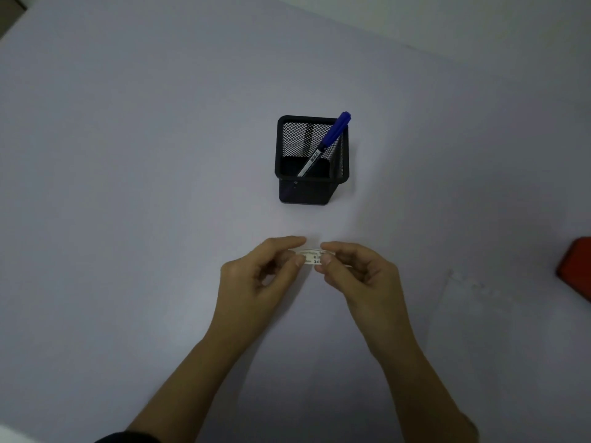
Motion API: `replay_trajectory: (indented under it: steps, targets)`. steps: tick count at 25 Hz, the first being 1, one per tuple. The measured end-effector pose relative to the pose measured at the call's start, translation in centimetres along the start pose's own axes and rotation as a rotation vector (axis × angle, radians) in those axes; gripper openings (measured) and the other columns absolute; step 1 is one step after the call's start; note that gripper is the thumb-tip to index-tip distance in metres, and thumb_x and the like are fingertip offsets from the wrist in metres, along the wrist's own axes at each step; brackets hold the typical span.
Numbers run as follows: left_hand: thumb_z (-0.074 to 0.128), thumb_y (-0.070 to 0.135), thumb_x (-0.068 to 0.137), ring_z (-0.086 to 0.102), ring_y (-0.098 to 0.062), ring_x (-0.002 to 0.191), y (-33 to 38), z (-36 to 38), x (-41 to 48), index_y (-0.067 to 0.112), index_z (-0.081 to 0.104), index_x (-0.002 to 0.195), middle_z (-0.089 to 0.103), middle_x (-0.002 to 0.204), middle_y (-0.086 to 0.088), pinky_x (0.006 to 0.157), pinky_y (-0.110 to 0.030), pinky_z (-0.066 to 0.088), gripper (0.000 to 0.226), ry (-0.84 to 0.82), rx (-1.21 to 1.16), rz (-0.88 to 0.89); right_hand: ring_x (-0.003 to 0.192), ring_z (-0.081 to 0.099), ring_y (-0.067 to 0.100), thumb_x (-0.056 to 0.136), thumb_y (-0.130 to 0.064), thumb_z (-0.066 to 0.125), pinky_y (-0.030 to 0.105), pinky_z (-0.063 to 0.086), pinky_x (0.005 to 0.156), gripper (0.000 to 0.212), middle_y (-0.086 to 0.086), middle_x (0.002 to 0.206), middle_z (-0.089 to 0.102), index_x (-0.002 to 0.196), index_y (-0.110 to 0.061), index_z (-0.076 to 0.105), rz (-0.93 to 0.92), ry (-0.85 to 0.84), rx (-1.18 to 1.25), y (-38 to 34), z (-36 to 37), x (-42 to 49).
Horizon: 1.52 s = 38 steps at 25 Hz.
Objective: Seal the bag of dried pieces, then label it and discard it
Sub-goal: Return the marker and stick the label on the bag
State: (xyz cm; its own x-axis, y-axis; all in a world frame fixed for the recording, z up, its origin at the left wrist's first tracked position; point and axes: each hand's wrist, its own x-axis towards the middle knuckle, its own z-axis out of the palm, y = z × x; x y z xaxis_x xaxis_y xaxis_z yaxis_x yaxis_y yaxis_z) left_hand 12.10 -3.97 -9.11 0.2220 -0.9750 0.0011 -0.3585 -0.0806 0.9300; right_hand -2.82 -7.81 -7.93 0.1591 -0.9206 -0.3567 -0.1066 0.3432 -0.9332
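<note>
A small white label with dark writing is pinched at both ends, held just above the table. My left hand grips its left end between thumb and forefinger. My right hand grips its right end the same way. A clear plastic bag lies flat on the table to the right of my right hand, faint and hard to make out. Its contents cannot be seen.
A black mesh pen holder stands beyond my hands, with a blue-capped marker leaning in it. A red object is cut off by the right edge. The floor shows at the far left corner.
</note>
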Motion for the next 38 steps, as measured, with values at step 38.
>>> replay_trajectory:
  steps: [38]
  targets:
    - [0.052,0.02,0.09,0.06,-0.009,0.07,1.3,-1.7,0.9,0.026,0.062,0.083,0.065,0.08,0.005,0.067,-0.021,0.049,0.014,-0.184,-0.043,-0.209,0.074,0.069,0.019,0.082,-0.004,0.065,0.028,0.056,0.07,0.022,-0.006,0.075,0.071,0.097,-0.02,0.07,-0.093,-0.214,-0.063,0.4,-0.6,0.5]
